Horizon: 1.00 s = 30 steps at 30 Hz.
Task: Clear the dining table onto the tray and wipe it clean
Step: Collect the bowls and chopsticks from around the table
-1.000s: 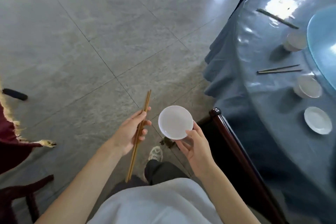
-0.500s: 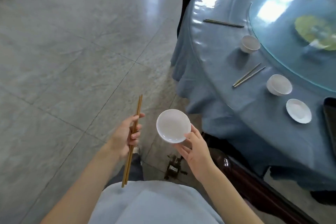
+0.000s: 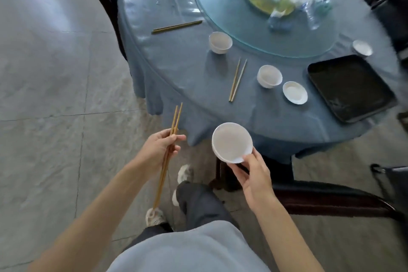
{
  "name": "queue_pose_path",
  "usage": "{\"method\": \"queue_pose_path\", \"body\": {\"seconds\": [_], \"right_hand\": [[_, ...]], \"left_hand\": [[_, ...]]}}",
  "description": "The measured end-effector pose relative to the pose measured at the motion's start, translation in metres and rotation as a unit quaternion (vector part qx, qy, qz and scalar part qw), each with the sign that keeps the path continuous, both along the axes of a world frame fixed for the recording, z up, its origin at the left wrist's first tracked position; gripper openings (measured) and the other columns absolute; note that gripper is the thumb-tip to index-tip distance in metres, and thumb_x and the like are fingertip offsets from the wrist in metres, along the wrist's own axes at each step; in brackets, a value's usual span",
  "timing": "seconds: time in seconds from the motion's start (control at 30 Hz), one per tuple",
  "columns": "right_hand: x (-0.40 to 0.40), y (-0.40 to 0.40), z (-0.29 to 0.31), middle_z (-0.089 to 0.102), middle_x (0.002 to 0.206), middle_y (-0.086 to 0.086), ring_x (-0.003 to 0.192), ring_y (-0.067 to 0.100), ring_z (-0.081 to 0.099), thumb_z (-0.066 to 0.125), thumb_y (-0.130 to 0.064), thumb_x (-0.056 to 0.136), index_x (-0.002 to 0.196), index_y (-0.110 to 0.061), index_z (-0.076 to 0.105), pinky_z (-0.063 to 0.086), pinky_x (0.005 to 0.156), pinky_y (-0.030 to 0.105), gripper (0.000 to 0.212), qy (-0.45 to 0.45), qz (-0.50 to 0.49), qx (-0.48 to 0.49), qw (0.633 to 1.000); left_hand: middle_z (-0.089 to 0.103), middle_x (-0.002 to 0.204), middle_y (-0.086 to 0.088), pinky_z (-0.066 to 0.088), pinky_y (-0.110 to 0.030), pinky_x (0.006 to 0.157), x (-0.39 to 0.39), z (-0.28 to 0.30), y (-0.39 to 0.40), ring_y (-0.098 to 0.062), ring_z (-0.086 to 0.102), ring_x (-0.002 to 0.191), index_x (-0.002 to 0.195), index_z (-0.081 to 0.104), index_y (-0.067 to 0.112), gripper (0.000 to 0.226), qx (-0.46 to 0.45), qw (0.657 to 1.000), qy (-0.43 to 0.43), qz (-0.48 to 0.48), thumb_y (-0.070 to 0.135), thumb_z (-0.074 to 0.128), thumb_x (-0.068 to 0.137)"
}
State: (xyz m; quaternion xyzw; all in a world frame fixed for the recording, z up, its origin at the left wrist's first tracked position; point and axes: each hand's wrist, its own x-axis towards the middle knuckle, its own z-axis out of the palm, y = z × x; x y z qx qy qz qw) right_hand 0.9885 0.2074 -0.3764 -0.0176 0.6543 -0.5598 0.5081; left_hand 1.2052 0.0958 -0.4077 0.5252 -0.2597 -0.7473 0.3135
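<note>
My left hand (image 3: 159, 147) grips a pair of wooden chopsticks (image 3: 169, 150) upright, off the table's near edge. My right hand (image 3: 254, 171) holds a white bowl (image 3: 231, 142) by its rim, just short of the blue-clothed round table (image 3: 194, 77). A black tray (image 3: 350, 87) lies on the table at the right, with nothing on it. On the cloth sit two white cups (image 3: 220, 42) (image 3: 269, 76), a small white saucer (image 3: 295, 92), another pair of chopsticks (image 3: 238, 79), and a dark pair (image 3: 176, 26) farther back. A third cup (image 3: 362, 48) stands behind the tray.
A glass turntable (image 3: 242, 26) in the table's middle carries a yellow-green mat, plastic wrap and a bottle. Dark wooden chairs stand at the table's left (image 3: 103, 4) and at my right (image 3: 331, 199). Grey tiled floor spreads to the left.
The view has swung right and toward the table, so the tray and turntable now show fully. Both hands keep their hold on the chopsticks and the bowl, now closer to the table edge.
</note>
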Motion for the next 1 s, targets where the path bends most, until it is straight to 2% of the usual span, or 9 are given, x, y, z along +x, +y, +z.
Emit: {"method": "queue_pose_path", "body": {"seconds": [0.1, 0.2, 0.4, 0.53, 0.63, 0.77, 0.9, 1.0], "right_hand": [[-0.025, -0.016, 0.001, 0.069, 0.129, 0.005, 0.112, 0.020, 0.071, 0.062, -0.011, 0.099, 0.129, -0.021, 0.068, 0.062, 0.090, 0.036, 0.032, 0.007, -0.078, 0.000, 0.997], [-0.055, -0.038, -0.003, 0.067, 0.131, 0.008, 0.112, 0.022, 0.071, 0.062, -0.011, 0.098, 0.129, -0.019, 0.065, 0.062, 0.091, 0.036, 0.032, 0.008, -0.140, -0.008, 0.990], [-0.125, -0.116, -0.015, 0.072, 0.123, 0.009, 0.102, 0.017, 0.071, 0.060, -0.006, 0.097, 0.129, -0.015, 0.065, 0.063, 0.076, 0.027, 0.034, 0.000, -0.205, -0.035, 0.978], [-0.176, -0.176, -0.029, 0.072, 0.121, 0.005, 0.104, 0.016, 0.069, 0.057, -0.006, 0.097, 0.124, -0.018, 0.070, 0.062, 0.076, 0.025, 0.032, 0.011, -0.223, -0.017, 0.975], [-0.210, -0.216, -0.033, 0.074, 0.105, -0.003, 0.095, 0.011, 0.068, 0.056, -0.005, 0.097, 0.115, -0.019, 0.074, 0.061, 0.073, 0.021, 0.028, 0.024, -0.218, 0.005, 0.976], [-0.248, -0.261, -0.041, 0.076, 0.105, -0.008, 0.096, 0.008, 0.070, 0.056, -0.002, 0.096, 0.111, -0.022, 0.076, 0.061, 0.074, 0.022, 0.031, 0.023, -0.208, 0.017, 0.978], [-0.266, -0.283, -0.051, 0.076, 0.115, -0.007, 0.104, 0.011, 0.071, 0.060, -0.003, 0.095, 0.118, -0.020, 0.076, 0.062, 0.076, 0.024, 0.032, 0.023, -0.198, 0.041, 0.979], [-0.277, -0.293, -0.057, 0.077, 0.110, -0.015, 0.103, 0.007, 0.072, 0.063, -0.003, 0.095, 0.118, -0.023, 0.076, 0.061, 0.078, 0.022, 0.033, 0.036, -0.191, 0.053, 0.979]], "left_hand": [[0.074, 0.103, -0.008, 0.051, -0.015, 0.049, -0.030, -0.001, -0.037, -0.006, 0.058, 0.050, 0.101, 0.063, 0.006, 0.017, -0.022, 0.999, -0.007, -0.035, 0.002, 0.047, 0.104], [0.074, 0.099, -0.009, 0.053, -0.015, 0.052, -0.061, -0.004, -0.076, -0.009, 0.057, 0.055, 0.094, 0.065, 0.006, 0.017, -0.034, 0.998, -0.012, -0.056, 0.003, 0.051, 0.103], [0.063, 0.079, -0.006, 0.055, -0.017, 0.055, -0.142, -0.020, -0.173, -0.010, 0.058, 0.060, 0.097, 0.066, 0.009, 0.006, -0.066, 0.989, -0.097, -0.085, 0.004, 0.062, 0.098], [0.060, 0.072, -0.004, 0.053, -0.019, 0.058, -0.204, -0.037, -0.232, -0.009, 0.053, 0.054, 0.108, 0.067, 0.003, 0.012, -0.093, 0.970, -0.169, -0.150, 0.007, 0.061, 0.099], [0.059, 0.062, 0.004, 0.048, -0.026, 0.064, -0.245, -0.048, -0.267, -0.007, 0.053, 0.050, 0.107, 0.070, 0.004, 0.015, -0.098, 0.956, -0.222, -0.167, 0.013, 0.063, 0.097], [0.064, 0.064, 0.003, 0.047, -0.027, 0.067, -0.294, -0.060, -0.304, -0.015, 0.056, 0.060, 0.089, 0.075, 0.021, 0.013, -0.099, 0.943, -0.276, -0.159, 0.021, 0.064, 0.094], [0.066, 0.072, -0.002, 0.046, -0.029, 0.073, -0.321, -0.065, -0.322, -0.018, 0.057, 0.071, 0.077, 0.069, 0.020, 0.019, -0.128, 0.911, -0.358, -0.162, 0.020, 0.061, 0.094], [0.067, 0.076, -0.005, 0.041, -0.027, 0.075, -0.335, -0.070, -0.333, -0.022, 0.059, 0.079, 0.076, 0.065, 0.023, 0.021, -0.132, 0.894, -0.394, -0.165, 0.020, 0.060, 0.096]]}}
